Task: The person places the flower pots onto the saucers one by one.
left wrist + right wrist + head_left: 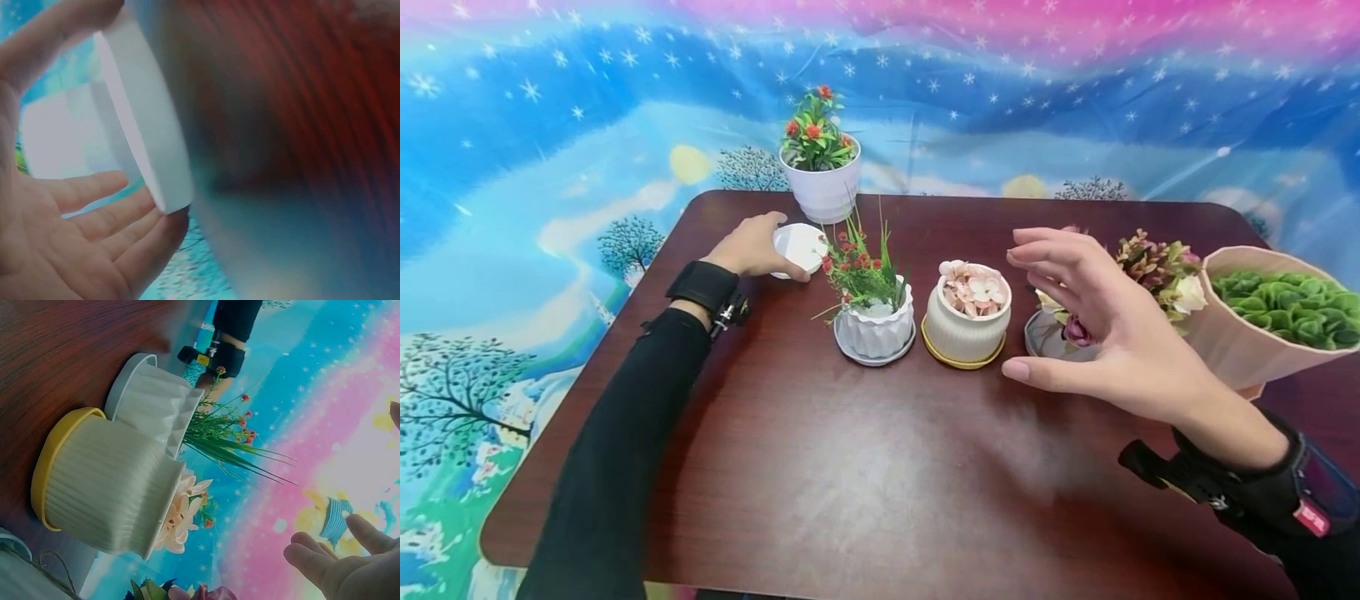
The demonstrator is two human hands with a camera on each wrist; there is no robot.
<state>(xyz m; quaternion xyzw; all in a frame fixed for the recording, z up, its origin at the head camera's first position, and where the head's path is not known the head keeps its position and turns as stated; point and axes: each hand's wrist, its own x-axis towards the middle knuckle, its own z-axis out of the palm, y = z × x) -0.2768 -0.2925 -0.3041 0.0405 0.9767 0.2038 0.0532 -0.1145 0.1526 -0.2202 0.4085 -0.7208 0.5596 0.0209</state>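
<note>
My left hand [747, 245] grips a small white saucer [801, 247] by its rim at the far left of the table. In the left wrist view the saucer [149, 119] stands edge-on between thumb and fingers. Right behind it is a white pot with red-orange flowers [822, 185]. My right hand [1108, 337] hovers with fingers spread and thumb apart, holding nothing. It is in front of a pot of mixed flowers [1157, 275], which it partly hides, and to the right of a cream ribbed pot with pale pink flowers [966, 327] on a yellow saucer [964, 362].
A white fluted pot with grass and small red flowers [877, 329] stands on a grey-white saucer [874, 358] mid-table. On the right is a large pink pot [1228, 333] of green succulents. The dark brown table [850, 483] meets a snowy patterned cloth [962, 108] behind.
</note>
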